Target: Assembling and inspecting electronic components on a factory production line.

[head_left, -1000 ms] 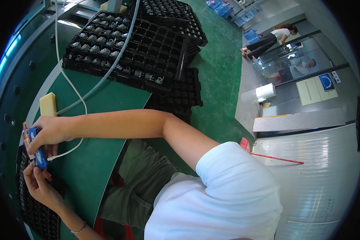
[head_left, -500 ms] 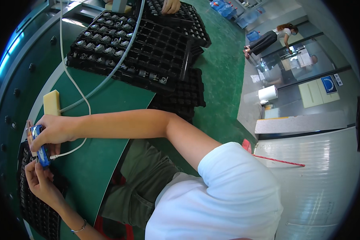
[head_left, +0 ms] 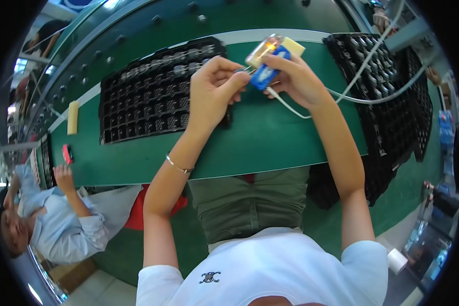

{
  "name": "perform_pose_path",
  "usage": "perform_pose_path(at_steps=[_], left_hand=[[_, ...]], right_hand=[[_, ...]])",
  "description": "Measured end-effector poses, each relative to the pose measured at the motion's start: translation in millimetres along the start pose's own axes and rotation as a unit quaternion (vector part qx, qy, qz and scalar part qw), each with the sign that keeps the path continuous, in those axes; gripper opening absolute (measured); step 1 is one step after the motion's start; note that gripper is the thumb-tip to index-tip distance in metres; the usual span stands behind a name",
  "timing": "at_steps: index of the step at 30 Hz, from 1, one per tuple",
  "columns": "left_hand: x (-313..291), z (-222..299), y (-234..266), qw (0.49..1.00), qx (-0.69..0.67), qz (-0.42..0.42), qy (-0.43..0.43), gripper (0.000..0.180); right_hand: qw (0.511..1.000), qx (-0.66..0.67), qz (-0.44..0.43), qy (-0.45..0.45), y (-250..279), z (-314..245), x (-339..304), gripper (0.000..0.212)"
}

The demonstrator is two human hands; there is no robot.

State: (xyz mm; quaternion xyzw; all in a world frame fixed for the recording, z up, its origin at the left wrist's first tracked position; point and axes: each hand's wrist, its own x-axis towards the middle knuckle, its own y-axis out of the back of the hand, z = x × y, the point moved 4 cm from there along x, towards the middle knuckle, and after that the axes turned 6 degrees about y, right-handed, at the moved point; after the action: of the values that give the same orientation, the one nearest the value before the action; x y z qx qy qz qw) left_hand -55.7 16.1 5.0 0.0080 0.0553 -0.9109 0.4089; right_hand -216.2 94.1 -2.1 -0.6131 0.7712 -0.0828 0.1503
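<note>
My right hand [head_left: 303,81] is closed around a small blue handheld device [head_left: 265,75], with a white cable [head_left: 286,105] running from its lower end. Beside the blue body is a clear, boxy piece [head_left: 262,50] with an orange glow inside; motion blurs it. My left hand [head_left: 214,92] pinches a thin metal part [head_left: 248,69] between thumb and forefinger, its tip up against the device. What else the left fingers may cover is hidden. Both hands are above the green table [head_left: 260,137].
A black compartment tray [head_left: 143,97] holds metal parts at its far end. More black trays with parts [head_left: 362,66] are at the right, under a clear hose [head_left: 392,99]. Yellow blocks [head_left: 73,118] [head_left: 297,47] and a red item [head_left: 67,154] lie about. A co-worker's hand [head_left: 64,178] is at left.
The view has swung left, so both forearms now enter from below and a co-worker appears at left. My hands still hold the blue device and the thin metal part close together.
</note>
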Motion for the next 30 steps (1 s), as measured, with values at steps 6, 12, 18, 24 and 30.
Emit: perform_pose_path(at_steps=[6,12,18,24,30], left_hand=[[2,3,12,1.000,0.000,0.014,-0.019,0.021],[5,1,9,1.000,0.004,-0.017,-0.002,0.023],[10,-4,13,0.992,-0.073,-0.098,0.031,0.033],[9,5,11,0.996,0.026,-0.074,-0.037,0.034],[20,31,76,0.931,0.293,0.166,-0.139,0.029]], right_hand=[[0.999,0.035,-0.031,0.008,-10,2,8,0.036],[0.998,0.037,-0.045,-0.012,-10,2,7,0.036],[0.997,0.041,-0.071,-0.008,-14,-2,4,0.034],[0.997,0.004,-0.054,0.046,-8,-13,-1,0.039],[0.910,-0.235,0.194,0.282,48,-53,-2,0.034]])
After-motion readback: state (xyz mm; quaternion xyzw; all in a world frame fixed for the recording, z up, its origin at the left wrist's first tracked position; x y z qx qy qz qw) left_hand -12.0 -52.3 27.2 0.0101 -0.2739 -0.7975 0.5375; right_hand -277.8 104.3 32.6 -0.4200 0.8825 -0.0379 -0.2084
